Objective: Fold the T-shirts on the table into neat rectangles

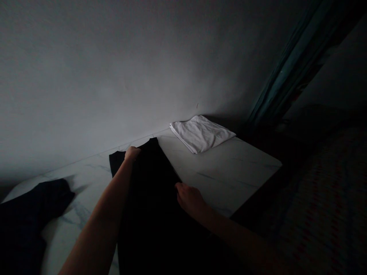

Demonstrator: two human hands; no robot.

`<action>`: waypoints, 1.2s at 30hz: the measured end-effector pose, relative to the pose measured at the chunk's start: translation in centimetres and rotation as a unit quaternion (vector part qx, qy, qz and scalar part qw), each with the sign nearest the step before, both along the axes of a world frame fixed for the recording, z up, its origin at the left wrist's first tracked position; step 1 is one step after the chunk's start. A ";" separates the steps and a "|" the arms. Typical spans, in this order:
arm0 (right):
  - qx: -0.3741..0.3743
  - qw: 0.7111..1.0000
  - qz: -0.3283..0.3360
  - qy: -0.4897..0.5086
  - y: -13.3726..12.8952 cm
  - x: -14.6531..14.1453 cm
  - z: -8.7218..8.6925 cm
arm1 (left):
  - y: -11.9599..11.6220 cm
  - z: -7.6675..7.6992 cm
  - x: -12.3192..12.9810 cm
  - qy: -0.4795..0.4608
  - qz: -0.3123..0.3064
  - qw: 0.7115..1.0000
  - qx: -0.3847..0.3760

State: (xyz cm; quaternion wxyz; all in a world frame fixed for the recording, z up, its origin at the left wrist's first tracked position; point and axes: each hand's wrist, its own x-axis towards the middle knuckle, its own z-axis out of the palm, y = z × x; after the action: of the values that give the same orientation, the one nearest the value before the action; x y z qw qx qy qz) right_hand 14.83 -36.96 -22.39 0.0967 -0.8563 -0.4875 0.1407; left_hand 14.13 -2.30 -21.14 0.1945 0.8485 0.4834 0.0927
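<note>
A black garment (pixel 151 202), perhaps trousers or a shirt, lies spread over the pale marbled table (pixel 237 172) and runs down toward me. My left hand (pixel 132 153) is closed on its far edge. On its right side edge, nearer to me, my right hand (pixel 189 196) pinches the cloth. The near part of the garment is lost in darkness. Beyond my right hand, against the wall, rests a folded white cloth (pixel 202 133), which looks like a shirt.
Another dark garment (pixel 37 206) lies at the table's left end. A grey wall (pixel 114 68) rises right behind the table. To the right hangs a teal curtain (pixel 281 72), with a patterned fabric surface (pixel 321 214) below it in deep shadow.
</note>
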 end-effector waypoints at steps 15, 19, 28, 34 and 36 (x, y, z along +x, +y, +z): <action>0.088 0.981 0.144 0.094 7.9 9.4 2.7 | -0.5 -0.1 6.6 0.042 -0.060 0.990 0.121; 0.198 0.976 0.089 0.007 13.4 9.3 -1.7 | 0.7 -1.3 9.7 0.036 -0.067 0.991 0.108; 0.246 0.966 0.078 -0.033 14.4 8.3 -7.1 | 4.6 -3.7 12.0 -0.031 -0.066 0.996 0.042; 0.244 0.967 0.051 -0.049 14.8 8.0 -7.4 | 5.9 -4.4 12.0 -0.120 -0.053 0.991 -0.003; 0.244 0.968 0.032 -0.055 14.8 7.9 -7.4 | 5.8 -4.7 12.1 -0.147 -0.052 0.988 -0.013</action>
State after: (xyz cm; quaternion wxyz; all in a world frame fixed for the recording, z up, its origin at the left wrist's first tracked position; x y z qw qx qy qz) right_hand 22.71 -22.15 -29.80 0.2708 -0.7973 -0.5388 -0.0270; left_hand 26.20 3.49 -25.81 0.2791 0.8468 0.4063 0.2000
